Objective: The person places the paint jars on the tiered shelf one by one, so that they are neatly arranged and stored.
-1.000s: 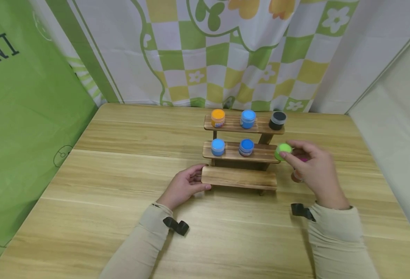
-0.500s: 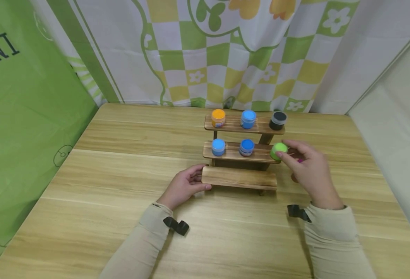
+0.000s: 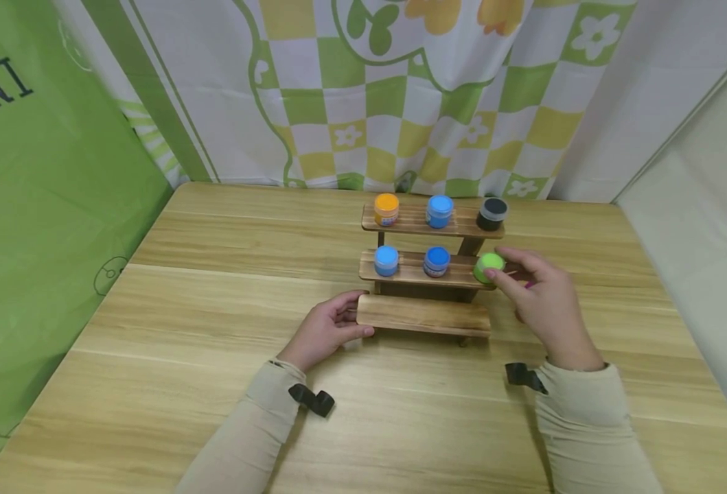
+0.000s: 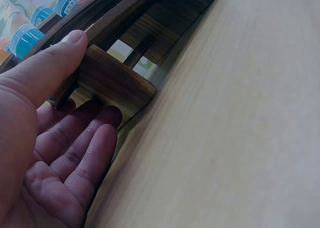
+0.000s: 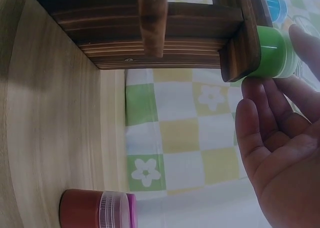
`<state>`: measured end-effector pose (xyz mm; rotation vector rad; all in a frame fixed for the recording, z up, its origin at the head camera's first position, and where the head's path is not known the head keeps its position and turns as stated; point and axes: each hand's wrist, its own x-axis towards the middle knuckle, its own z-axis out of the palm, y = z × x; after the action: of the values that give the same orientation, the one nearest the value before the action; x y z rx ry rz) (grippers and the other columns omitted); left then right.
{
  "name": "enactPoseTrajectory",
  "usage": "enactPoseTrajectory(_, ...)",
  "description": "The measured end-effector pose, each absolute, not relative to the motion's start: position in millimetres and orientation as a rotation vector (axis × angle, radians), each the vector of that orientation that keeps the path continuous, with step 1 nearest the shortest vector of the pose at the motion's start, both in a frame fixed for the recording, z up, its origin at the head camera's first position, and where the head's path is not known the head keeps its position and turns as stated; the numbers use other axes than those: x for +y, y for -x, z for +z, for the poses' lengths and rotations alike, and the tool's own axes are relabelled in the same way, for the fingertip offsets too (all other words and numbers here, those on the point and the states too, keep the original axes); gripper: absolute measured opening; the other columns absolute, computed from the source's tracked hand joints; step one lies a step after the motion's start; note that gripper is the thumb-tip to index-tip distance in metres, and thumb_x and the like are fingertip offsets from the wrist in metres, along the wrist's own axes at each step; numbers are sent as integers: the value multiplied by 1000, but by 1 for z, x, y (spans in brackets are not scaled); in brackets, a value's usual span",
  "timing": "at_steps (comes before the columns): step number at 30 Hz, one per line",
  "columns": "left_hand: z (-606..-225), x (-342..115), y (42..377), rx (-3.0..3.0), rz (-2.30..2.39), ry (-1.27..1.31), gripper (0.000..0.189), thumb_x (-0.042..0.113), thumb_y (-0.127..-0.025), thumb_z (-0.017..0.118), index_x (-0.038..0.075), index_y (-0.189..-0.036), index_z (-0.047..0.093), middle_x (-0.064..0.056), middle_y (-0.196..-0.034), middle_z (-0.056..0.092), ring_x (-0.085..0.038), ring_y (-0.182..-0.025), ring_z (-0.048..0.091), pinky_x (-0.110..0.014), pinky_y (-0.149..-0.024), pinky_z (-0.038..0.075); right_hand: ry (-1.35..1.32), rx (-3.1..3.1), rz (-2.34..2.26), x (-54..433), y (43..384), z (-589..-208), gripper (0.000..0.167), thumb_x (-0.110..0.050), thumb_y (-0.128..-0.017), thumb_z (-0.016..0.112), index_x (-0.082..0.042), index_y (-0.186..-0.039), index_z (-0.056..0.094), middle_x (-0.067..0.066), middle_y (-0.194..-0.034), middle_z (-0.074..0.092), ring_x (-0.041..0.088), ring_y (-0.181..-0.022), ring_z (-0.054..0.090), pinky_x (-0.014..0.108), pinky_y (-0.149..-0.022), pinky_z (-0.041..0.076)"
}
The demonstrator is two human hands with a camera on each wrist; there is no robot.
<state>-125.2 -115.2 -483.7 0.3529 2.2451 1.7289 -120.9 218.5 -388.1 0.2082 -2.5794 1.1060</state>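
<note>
Right of centre, my right hand (image 3: 545,302) pinches a green jar (image 3: 489,268) on a wooden rack (image 3: 412,269); my left hand (image 3: 326,328), lower centre, grips its bottom shelf (image 3: 423,314).

The head view is evenly bright; the wrist views are dimmer, the left blurring the pale wood-grain tabletop (image 4: 230,138).

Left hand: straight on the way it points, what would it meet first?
Likely the bottom wooden step: its end lies right at the left hand; any gap is hard to judge.
</note>
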Motion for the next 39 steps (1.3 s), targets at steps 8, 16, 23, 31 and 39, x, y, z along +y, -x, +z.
enactPoseTrajectory(8,-484,-115,125,2244,1726,-350,71,17,-84,83,10,-146,51,-10,-126,66,-24,-109,67,-32,-91,57,-224,-2577,1080,218,122,-390,36,-13,-91,76,0,-123,69,15,-102,73,-13,-81,53,5,-66,45)
enactPoseTrajectory(16,-481,-116,124,2254,1712,-340,71,18,-84,83,10,-147,51,-9,-126,66,-23,-108,67,-32,-91,57,-233,-2584,1075,216,121,-388,37,-15,-91,77,-2,-124,69,16,-104,73,-10,-83,54,4,-69,44)
enactPoseTrajectory(23,-481,-116,124,2234,1733,-349,71,17,-84,83,9,-147,50,-10,-126,66,-24,-109,67,-32,-91,57,-230,-2589,1074,215,120,-387,39,-17,-91,76,-3,-127,68,17,-108,72,3,-87,59,3,-70,43)
enactPoseTrajectory(31,-481,-115,124,2238,1734,-358,72,18,-84,84,10,-147,50,-9,-125,66,-23,-108,67,-32,-91,57,-233,-2575,1077,216,120,-388,39,-15,-92,76,-2,-127,67,17,-108,72,10,-88,60,3,-72,43)
enactPoseTrajectory(39,-481,-116,124,2230,1739,-345,71,17,-84,83,10,-147,51,-9,-125,66,-23,-108,67,-32,-91,57,-158,-2633,1185,223,118,-386,44,-27,-93,75,-2,-129,66,17,-105,73,-5,-83,59,11,-65,50)
